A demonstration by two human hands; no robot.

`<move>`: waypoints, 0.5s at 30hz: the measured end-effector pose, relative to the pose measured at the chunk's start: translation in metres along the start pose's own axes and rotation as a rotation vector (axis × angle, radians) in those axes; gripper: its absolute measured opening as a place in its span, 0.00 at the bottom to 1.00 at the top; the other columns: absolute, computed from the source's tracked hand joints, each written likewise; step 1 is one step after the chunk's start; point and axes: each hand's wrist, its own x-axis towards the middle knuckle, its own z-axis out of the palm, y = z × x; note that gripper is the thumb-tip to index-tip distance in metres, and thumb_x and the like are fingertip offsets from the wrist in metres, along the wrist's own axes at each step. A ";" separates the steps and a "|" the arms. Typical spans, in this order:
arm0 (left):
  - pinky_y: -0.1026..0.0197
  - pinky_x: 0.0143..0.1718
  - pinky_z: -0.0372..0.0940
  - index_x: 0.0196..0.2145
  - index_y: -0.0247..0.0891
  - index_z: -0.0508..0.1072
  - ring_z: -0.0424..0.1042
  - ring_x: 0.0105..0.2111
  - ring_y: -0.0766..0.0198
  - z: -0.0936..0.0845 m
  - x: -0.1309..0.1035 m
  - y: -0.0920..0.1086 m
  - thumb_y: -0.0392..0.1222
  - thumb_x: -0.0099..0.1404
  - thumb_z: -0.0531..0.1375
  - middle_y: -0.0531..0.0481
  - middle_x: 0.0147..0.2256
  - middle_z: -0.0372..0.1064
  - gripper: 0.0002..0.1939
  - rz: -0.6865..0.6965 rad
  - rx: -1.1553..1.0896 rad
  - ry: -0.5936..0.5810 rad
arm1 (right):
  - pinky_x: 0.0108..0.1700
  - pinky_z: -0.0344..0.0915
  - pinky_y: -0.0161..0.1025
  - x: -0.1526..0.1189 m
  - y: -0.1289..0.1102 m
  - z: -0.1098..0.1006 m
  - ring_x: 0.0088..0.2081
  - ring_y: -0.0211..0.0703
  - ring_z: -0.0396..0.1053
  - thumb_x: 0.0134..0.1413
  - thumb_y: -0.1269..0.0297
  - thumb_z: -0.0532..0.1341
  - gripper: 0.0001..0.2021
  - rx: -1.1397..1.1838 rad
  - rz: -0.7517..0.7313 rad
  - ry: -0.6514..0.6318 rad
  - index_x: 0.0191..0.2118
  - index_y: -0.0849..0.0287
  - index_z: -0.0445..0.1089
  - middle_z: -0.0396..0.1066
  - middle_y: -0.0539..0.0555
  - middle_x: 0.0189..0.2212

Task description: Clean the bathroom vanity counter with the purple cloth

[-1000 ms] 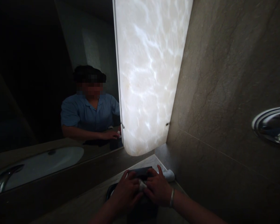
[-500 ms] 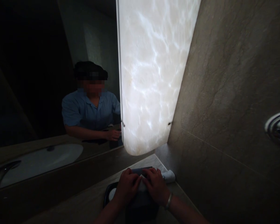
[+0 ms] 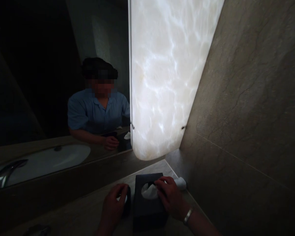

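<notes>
Item, dark rectangular tissue box (image 3: 147, 200): stood upright on the pale stone counter (image 3: 88, 213), at 6 o'clock in the view, close to the corner of the brown stone wall (image 3: 248, 98); a round opening is seen in its top, with white tissue (image 3: 148, 192) showing through it.

Item, right hand (image 3: 169, 198): laid on the box top at the 3 o'clock side of the opening; fingers bent and touching the tissue; whether the tissue is pinched cannot be told; a metal bangle (image 3: 187, 216) is worn at the wrist.

Item, left hand (image 3: 113, 206): set at 9 o'clock of the box, just beside it; fingers curled loosely over a small dark dish (image 3: 126, 201) holding something pale; a firm hold cannot be told in the dim light.

Item, small white rolled cloth (image 3: 180, 183): laid at 2 o'clock of the box, against the wall.

Item, tall backlit white onyx panel (image 3: 167, 75): mounted at 12 o'clock.

Item, wall mirror (image 3: 39, 82): at 10 o'clock; a person in a blue shirt, a white oval basin (image 3: 49, 162) and a chrome tap (image 3: 5, 172) are reflected.
</notes>
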 end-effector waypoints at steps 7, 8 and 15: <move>0.45 0.49 0.59 0.49 0.21 0.65 0.66 0.47 0.41 -0.013 0.000 -0.043 0.43 0.59 0.47 0.27 0.48 0.64 0.26 -0.244 0.543 -0.112 | 0.59 0.52 0.53 -0.009 0.081 -0.012 0.59 0.54 0.52 0.48 0.67 0.54 0.25 -0.205 0.323 -0.107 0.55 0.63 0.61 0.61 0.60 0.54; 0.47 0.48 0.60 0.48 0.23 0.67 0.67 0.47 0.42 -0.011 -0.003 -0.048 0.42 0.59 0.48 0.30 0.46 0.66 0.24 -0.235 0.519 -0.142 | 0.60 0.48 0.56 -0.013 0.094 -0.008 0.62 0.57 0.46 0.43 0.68 0.56 0.31 -0.297 0.377 -0.248 0.58 0.61 0.59 0.57 0.59 0.58; 0.59 0.41 0.63 0.42 0.34 0.73 0.70 0.43 0.54 0.022 -0.014 -0.045 0.33 0.56 0.51 0.42 0.41 0.72 0.17 -0.206 0.321 -0.146 | 0.58 0.53 0.54 -0.066 0.134 0.027 0.59 0.45 0.55 0.43 0.75 0.48 0.33 -0.609 0.303 -0.393 0.57 0.47 0.61 0.60 0.49 0.57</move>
